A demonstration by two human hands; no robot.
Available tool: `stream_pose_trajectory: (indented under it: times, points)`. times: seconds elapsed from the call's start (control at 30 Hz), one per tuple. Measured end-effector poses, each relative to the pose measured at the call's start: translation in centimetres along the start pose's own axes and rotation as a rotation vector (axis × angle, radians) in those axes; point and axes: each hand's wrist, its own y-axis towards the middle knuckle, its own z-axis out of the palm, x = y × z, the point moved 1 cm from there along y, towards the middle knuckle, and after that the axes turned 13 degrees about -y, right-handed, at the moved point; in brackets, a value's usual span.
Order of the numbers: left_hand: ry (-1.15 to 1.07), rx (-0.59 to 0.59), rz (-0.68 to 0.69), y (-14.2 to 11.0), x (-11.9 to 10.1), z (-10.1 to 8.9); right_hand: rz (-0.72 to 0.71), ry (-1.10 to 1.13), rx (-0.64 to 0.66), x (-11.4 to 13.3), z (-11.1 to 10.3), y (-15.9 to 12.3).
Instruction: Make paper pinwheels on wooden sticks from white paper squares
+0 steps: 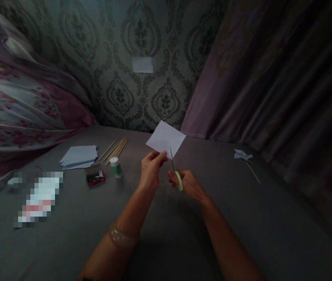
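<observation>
A square sheet of white paper (166, 136) is held up with one corner toward me. My left hand (152, 166) pinches it near its lower edge, thumb on top. My right hand (188, 182) grips a pair of scissors (179, 181) with pale green handles. Their blades point up and lie at the paper's lower corner, just right of my left thumb. Whether the blades have cut into the sheet is hard to tell in the dim light.
Left of my hands are a stack of white paper (79, 157), wooden sticks (116, 151), a white-and-green glue bottle (116, 168) and a small red box (95, 177) of metal pieces. A paper pinwheel (243, 155) on a stick lies at right. Curtains (242, 78) hang behind.
</observation>
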Motion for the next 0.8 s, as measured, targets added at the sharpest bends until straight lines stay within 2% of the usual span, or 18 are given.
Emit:
stream_pose_trajectory:
  times: [0.8]
  points:
    - [-0.047, 0.008, -0.016, 0.03, -0.29, 0.00, 0.071, -0.022, -0.066, 0.39, 0.11, 0.04]
